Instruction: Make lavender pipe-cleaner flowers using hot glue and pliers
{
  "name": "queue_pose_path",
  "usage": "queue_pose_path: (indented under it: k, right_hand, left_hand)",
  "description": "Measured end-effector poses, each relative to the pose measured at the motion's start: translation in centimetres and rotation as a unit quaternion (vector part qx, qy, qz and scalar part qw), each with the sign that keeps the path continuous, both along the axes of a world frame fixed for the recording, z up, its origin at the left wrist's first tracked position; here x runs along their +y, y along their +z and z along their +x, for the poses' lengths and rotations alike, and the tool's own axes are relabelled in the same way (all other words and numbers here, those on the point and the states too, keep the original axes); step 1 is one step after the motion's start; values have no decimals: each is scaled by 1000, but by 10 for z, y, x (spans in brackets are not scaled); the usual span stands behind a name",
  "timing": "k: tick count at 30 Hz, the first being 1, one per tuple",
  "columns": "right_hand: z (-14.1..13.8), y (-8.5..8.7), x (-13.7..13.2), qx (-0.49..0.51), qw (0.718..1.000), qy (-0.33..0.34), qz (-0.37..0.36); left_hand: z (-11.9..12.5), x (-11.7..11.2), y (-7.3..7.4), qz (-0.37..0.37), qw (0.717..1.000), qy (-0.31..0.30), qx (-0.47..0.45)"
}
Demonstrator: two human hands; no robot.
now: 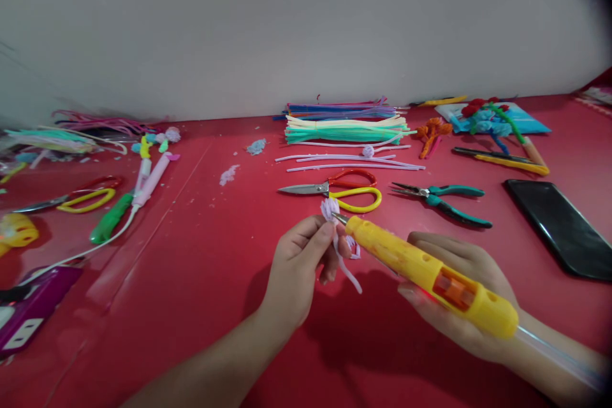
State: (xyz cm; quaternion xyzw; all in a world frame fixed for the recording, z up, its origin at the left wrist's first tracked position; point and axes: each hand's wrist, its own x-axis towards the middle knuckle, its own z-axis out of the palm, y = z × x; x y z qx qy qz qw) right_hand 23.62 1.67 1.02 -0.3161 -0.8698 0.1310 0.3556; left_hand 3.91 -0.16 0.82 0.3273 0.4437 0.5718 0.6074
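Between its thumb and fingers, my left hand (300,262) pinches a small lilac pipe-cleaner flower (329,206), with a lilac strand hanging down below it. My right hand (459,293) is wrapped round a yellow hot glue gun (411,261), a clear glue stick trailing from its back end. The gun's metal tip touches or nearly touches the flower; which one I cannot tell. Under the left fingers, another looped lilac piece (354,247) shows in part. Just beyond the hands lie scissors (329,190) with one red and one yellow handle.
Green-handled pliers (444,197) and a black phone (557,226) lie to the right. Bundled pipe cleaners (344,131) and loose lilac ones (354,162) lie near the wall. On the left are other scissors (71,197), a pink corded tool (153,180) and a purple power strip (41,309).
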Motion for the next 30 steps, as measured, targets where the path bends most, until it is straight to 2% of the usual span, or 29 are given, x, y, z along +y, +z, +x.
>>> queue_pose_path:
  k: [11, 18, 30]
  right_hand:
    - [0, -3, 0, -7, 1000, -2, 0]
    - [0, -2, 0, -6, 1000, -7, 26]
    - [3, 2, 3, -49, 999, 12, 1]
  left_hand:
    - [0, 0, 1, -8, 1000, -3, 3]
    - [0, 0, 0, -8, 1000, -1, 12]
    - [-1, 1, 0, -3, 1000, 4, 15]
